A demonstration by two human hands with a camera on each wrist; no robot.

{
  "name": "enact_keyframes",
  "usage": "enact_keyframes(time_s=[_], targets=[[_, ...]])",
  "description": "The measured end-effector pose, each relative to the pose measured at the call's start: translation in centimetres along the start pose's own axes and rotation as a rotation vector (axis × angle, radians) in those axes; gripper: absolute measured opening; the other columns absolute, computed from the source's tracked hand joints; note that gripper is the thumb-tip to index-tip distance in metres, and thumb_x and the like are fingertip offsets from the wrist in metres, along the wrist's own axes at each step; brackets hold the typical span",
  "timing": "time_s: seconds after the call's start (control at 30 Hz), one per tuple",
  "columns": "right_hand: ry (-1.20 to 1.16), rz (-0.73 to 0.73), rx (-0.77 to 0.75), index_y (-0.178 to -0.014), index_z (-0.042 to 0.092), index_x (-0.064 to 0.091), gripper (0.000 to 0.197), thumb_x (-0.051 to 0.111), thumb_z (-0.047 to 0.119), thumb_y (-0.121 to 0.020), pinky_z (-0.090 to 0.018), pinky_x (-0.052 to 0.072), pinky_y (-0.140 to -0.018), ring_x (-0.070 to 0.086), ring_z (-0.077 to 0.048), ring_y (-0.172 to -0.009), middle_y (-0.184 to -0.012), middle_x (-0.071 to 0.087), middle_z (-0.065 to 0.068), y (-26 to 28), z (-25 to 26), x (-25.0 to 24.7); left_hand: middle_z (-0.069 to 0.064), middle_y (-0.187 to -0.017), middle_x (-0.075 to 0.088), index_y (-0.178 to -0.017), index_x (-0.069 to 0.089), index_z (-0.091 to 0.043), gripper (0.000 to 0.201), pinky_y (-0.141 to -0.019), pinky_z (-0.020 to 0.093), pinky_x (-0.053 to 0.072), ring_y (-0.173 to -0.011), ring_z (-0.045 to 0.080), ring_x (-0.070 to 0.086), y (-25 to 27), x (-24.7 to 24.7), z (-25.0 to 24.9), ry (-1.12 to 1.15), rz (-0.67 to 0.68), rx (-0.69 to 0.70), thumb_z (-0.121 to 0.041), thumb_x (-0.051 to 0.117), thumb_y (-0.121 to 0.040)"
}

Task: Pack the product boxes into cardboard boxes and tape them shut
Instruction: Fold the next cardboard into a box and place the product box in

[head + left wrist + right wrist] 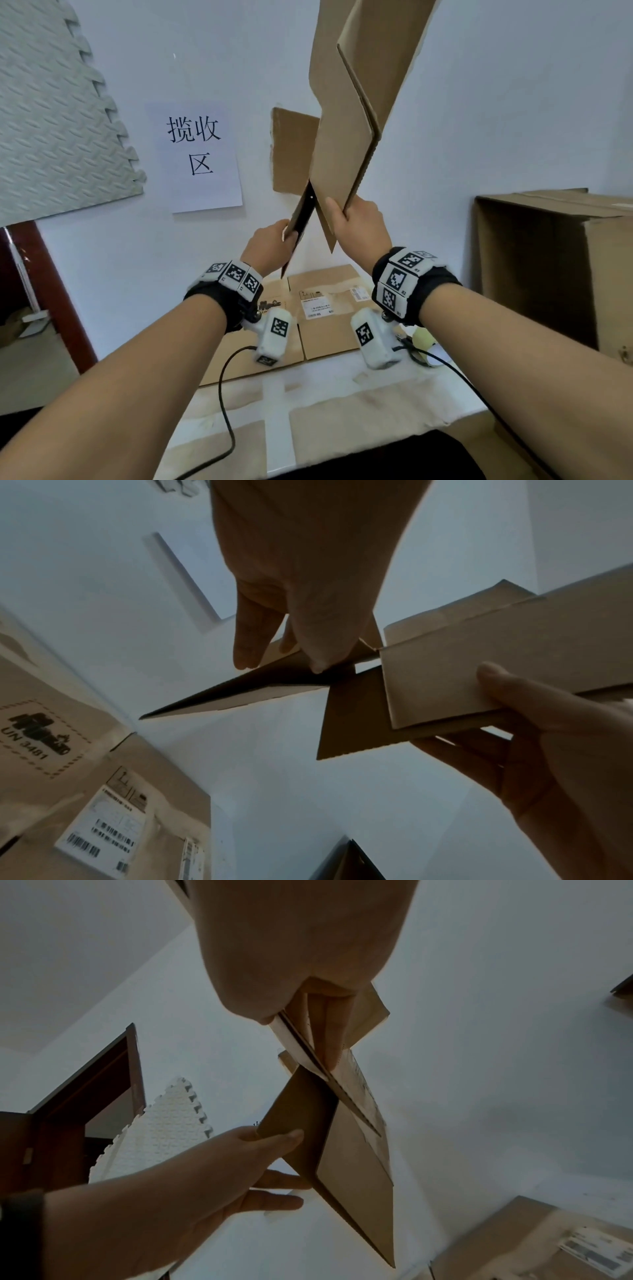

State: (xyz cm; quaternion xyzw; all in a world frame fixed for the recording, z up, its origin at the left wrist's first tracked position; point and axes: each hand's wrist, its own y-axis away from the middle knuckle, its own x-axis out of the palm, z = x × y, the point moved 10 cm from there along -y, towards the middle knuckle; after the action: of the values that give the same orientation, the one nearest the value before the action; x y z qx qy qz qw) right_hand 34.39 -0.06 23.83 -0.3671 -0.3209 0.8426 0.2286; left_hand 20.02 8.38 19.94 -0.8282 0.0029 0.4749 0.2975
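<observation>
A flattened brown cardboard box [346,113] is raised upright in front of the wall, its flaps spread at the bottom. My left hand [274,240] pinches the lower left flap [260,680], thumb on one face and fingers on the other. My right hand [356,222] grips the lower right flap [441,680] between thumb and fingers. In the right wrist view the same box [342,1150] hangs edge-on, and my left hand [240,1164] holds its near flap. Labelled brown product boxes [325,308] lie flat on the table under my wrists.
A large open cardboard box [555,267] stands at the right of the table [342,404]. A paper sign [197,154] and a foam mat [51,113] hang on the wall. Cables run across the table. A dark door frame [30,294] stands at the left.
</observation>
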Motion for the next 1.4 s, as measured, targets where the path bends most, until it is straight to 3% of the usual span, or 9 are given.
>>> enact_keyframes(time_s=[0.13,0.27,0.5,0.73,0.83,1.07,1.2,1.3,1.4], targets=[[0.064,0.031,-0.061,-0.081,0.026,0.040,0.021,0.039,0.037,-0.099,-0.037,0.044,-0.061,0.056,-0.033,-0.068,-0.060,0.045,0.000,0.2,1.1,0.7,0.016,-0.090,0.066,-0.100,0.058,-0.006,0.032,-0.074,0.040,0.050,-0.083,0.034,0.060,-0.7,-0.8,-0.1,-0.090,-0.010,-0.013,-0.028,0.035,-0.100],[0.155,0.061,-0.141,-0.108,0.007,0.054,0.037,0.038,0.039,-0.099,-0.040,0.049,-0.064,0.058,-0.035,-0.069,-0.066,0.051,-0.006,0.4,1.9,0.9,0.021,-0.087,0.066,-0.091,0.059,0.001,0.039,-0.078,0.043,0.050,-0.084,0.037,0.062,-0.1,-0.9,0.6,-0.070,-0.027,-0.054,-0.026,0.032,-0.102],[0.194,0.044,-0.182,-0.112,0.010,0.052,0.040,0.037,0.045,-0.098,-0.035,0.045,-0.061,0.058,-0.033,-0.069,-0.069,0.054,-0.004,1.3,3.2,0.6,0.019,-0.087,0.067,-0.097,0.059,-0.002,0.038,-0.078,0.045,0.053,-0.080,0.035,0.065,2.3,-1.2,1.9,0.045,-0.054,-0.136,-0.029,0.032,-0.102],[0.134,0.126,-0.186,-0.117,0.014,0.051,0.053,0.026,0.055,-0.096,-0.041,0.050,-0.072,0.061,-0.034,-0.078,-0.084,0.066,-0.010,1.5,5.0,1.5,0.015,-0.095,0.066,-0.105,0.057,-0.004,0.032,-0.071,0.039,0.059,-0.066,0.028,0.071,4.7,-2.2,3.0,0.206,0.048,-0.273,-0.027,0.036,-0.101],[0.109,0.118,-0.194,-0.107,0.013,0.051,0.051,0.023,0.055,-0.097,-0.041,0.050,-0.071,0.061,-0.033,-0.078,-0.086,0.067,-0.011,1.5,5.3,2.1,0.018,-0.104,0.063,-0.111,0.056,-0.001,0.032,-0.068,0.041,0.060,-0.069,0.031,0.070,5.8,-2.4,3.6,0.296,0.066,-0.336,-0.026,0.038,-0.101],[0.048,0.123,-0.206,-0.122,0.019,0.050,0.037,0.031,0.042,-0.101,-0.037,0.048,-0.074,0.061,-0.032,-0.086,-0.097,0.067,-0.008,1.9,5.1,1.9,0.014,-0.101,0.065,-0.116,0.055,-0.002,0.030,-0.057,0.028,0.059,-0.072,0.026,0.070,7.7,-3.9,4.8,0.471,0.045,-0.411,-0.022,0.039,-0.102],[0.027,0.082,-0.004,-0.124,0.016,0.051,0.035,0.030,0.033,-0.102,-0.036,0.043,-0.078,0.059,-0.036,-0.094,-0.104,0.065,-0.013,0.8,1.8,1.5,0.018,-0.109,0.064,-0.118,0.053,0.002,0.032,-0.055,0.027,0.059,-0.076,0.029,0.069,7.9,-4.3,4.7,0.517,0.070,-0.401,-0.022,0.041,-0.101],[-0.014,0.029,0.160,-0.109,0.007,0.054,0.036,0.026,0.029,-0.103,-0.034,0.035,-0.076,0.055,-0.037,-0.100,-0.105,0.062,-0.017,0.1,-1.1,0.7,0.015,-0.101,0.067,-0.114,0.055,0.002,0.029,-0.055,0.029,0.059,-0.074,0.028,0.069,7.9,-4.5,5.0,0.577,0.074,-0.401,-0.021,0.043,-0.101],[-0.027,-0.007,0.278,-0.112,0.006,0.052,0.035,0.026,0.027,-0.103,-0.033,0.036,-0.077,0.055,-0.036,-0.102,-0.108,0.060,-0.019,0.0,-3.5,0.2,0.012,-0.093,0.069,-0.110,0.056,-0.001,0.024,-0.053,0.029,0.059,-0.071,0.028,0.069,8.0,-5.2,5.8,0.651,0.039,-0.426,-0.020,0.045,-0.100]])
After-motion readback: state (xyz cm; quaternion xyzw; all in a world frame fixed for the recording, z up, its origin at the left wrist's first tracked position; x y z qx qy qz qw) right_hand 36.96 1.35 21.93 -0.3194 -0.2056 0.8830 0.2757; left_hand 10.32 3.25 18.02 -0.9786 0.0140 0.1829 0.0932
